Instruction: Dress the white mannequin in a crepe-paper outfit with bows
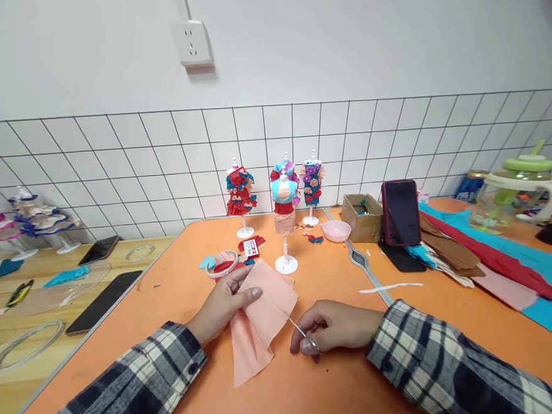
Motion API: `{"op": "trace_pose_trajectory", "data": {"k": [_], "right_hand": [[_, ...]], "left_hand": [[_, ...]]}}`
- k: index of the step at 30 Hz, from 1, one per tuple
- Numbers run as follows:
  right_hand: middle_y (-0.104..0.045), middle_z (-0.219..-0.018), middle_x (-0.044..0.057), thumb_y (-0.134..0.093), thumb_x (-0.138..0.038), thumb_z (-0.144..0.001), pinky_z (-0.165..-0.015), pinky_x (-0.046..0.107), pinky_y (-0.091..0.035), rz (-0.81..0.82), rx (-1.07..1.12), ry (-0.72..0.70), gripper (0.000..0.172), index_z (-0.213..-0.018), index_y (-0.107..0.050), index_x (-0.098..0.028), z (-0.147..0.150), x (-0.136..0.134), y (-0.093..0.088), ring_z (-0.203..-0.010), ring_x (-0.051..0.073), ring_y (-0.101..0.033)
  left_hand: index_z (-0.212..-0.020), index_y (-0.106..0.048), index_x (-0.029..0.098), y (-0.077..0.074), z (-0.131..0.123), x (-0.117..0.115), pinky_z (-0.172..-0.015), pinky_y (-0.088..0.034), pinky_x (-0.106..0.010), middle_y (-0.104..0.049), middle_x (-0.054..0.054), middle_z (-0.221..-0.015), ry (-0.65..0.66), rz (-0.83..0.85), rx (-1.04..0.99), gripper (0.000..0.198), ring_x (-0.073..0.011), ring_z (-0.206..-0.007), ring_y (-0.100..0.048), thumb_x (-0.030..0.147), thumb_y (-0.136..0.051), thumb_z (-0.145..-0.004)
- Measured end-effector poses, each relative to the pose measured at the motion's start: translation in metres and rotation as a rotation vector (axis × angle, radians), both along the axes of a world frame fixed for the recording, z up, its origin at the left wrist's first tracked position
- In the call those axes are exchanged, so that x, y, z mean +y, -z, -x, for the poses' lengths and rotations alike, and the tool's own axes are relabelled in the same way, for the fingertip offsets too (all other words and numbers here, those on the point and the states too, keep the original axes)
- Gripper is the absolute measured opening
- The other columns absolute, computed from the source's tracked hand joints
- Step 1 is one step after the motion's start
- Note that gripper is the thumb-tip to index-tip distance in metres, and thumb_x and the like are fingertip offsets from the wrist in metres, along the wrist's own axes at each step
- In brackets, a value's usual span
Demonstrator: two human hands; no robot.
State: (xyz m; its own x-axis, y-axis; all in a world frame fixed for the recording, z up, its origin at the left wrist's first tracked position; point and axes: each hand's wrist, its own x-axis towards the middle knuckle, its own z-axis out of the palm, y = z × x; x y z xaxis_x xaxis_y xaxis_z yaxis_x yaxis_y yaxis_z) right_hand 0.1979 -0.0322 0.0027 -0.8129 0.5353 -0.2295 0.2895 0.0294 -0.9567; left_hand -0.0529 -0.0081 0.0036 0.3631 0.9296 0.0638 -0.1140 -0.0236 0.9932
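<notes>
Pinched in my left hand (228, 300) is a folded piece of peach fabric (269, 302), with one layer hanging down toward the orange table. My right hand (334, 326) grips a small pair of scissors (297, 327) by the handles. The blades reach the right edge of the fabric, and their tips lie against or within it; I cannot tell how far. Just behind the fabric stands a small dress form (284, 212) on a white base, dressed in light blue, red and peach cloth. A white ring (222, 264) lies beyond my left hand over fabric scraps.
More dressed forms (241, 193) stand along the tiled wall. Rightward are a pink dish (336, 230), a cardboard box (362, 217), an upright phone (400, 213), folded cloths (497, 261) and a lidded jug (511, 193). A wooden table (15, 402) adjoins on the left.
</notes>
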Motion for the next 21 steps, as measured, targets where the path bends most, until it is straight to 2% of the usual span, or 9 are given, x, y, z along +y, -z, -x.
{"op": "trace_pose_trajectory", "data": {"k": [4, 10, 14, 16, 18, 19, 21], "right_hand": [[-0.06, -0.07, 0.001, -0.069, -0.043, -0.077, -0.067, 0.022, -0.042, -0.017, 0.01, 0.003, 0.042, -0.105, -0.072, -0.011, 0.0, 0.001, -0.001, -0.066, 0.011, -0.053], [-0.056, -0.067, -0.001, -0.069, -0.046, -0.077, -0.062, 0.022, -0.04, 0.018, 0.031, 0.002, 0.043, -0.101, -0.073, -0.01, 0.0, 0.0, -0.002, -0.06, 0.01, -0.05], [-0.061, -0.076, 0.0, -0.071, -0.043, -0.076, -0.06, 0.019, -0.038, 0.022, 0.07, -0.033, 0.043, -0.105, -0.07, -0.012, -0.005, 0.002, -0.001, -0.065, 0.008, -0.049], [-0.066, -0.093, 0.005, -0.071, -0.046, -0.076, -0.051, 0.016, -0.035, 0.146, 0.141, -0.091, 0.047, -0.108, -0.068, -0.012, -0.008, 0.004, 0.001, -0.063, 0.007, -0.049], [-0.064, -0.109, 0.011, -0.068, -0.053, -0.076, -0.041, 0.013, -0.03, 0.335, 0.246, -0.104, 0.052, -0.108, -0.064, -0.012, -0.009, 0.005, 0.005, -0.062, 0.007, -0.053], [-0.062, -0.112, 0.013, -0.066, -0.056, -0.076, -0.038, 0.013, -0.029, 0.416, 0.3, -0.075, 0.054, -0.108, -0.063, -0.012, -0.008, 0.005, 0.007, -0.064, 0.008, -0.057], [-0.06, -0.105, 0.009, -0.068, -0.056, -0.074, -0.034, 0.012, -0.03, 0.512, 0.394, 0.054, 0.053, -0.104, -0.06, -0.014, -0.004, 0.004, 0.01, -0.072, 0.014, -0.066]], "left_hand": [[-0.123, -0.062, 0.018, 0.0, 0.0, 0.0, -0.079, -0.053, -0.033, -0.071, -0.01, -0.111, 0.029, -0.002, 0.002, 0.055, -0.0282, -0.097, -0.068, 0.031, -0.079, -0.073], [-0.122, -0.063, 0.02, 0.002, 0.002, 0.002, -0.078, -0.052, -0.031, -0.071, -0.009, -0.112, 0.005, 0.001, -0.013, 0.054, -0.0265, -0.094, -0.068, 0.03, -0.08, -0.072], [-0.118, -0.064, 0.019, -0.003, 0.002, 0.0, -0.068, -0.051, -0.026, -0.072, -0.007, -0.1, 0.011, 0.097, -0.118, 0.05, -0.0202, -0.078, -0.067, 0.03, -0.079, -0.072], [-0.111, -0.065, 0.019, -0.007, 0.001, -0.003, -0.064, -0.05, -0.025, -0.071, -0.006, -0.092, 0.015, 0.177, -0.173, 0.043, -0.0179, -0.072, -0.066, 0.03, -0.078, -0.072], [-0.101, -0.066, 0.019, -0.008, 0.0, -0.006, -0.065, -0.05, -0.025, -0.071, -0.004, -0.086, -0.006, 0.235, -0.198, 0.031, -0.017, -0.07, -0.066, 0.03, -0.078, -0.074], [-0.097, -0.067, 0.02, -0.008, -0.001, -0.007, -0.066, -0.05, -0.026, -0.071, -0.004, -0.084, -0.013, 0.251, -0.206, 0.027, -0.0172, -0.07, -0.066, 0.03, -0.077, -0.075], [-0.094, -0.067, 0.02, -0.008, -0.003, -0.01, -0.069, -0.051, -0.028, -0.072, -0.004, -0.084, 0.023, 0.275, -0.217, 0.024, -0.0191, -0.073, -0.067, 0.029, -0.077, -0.075]]}}
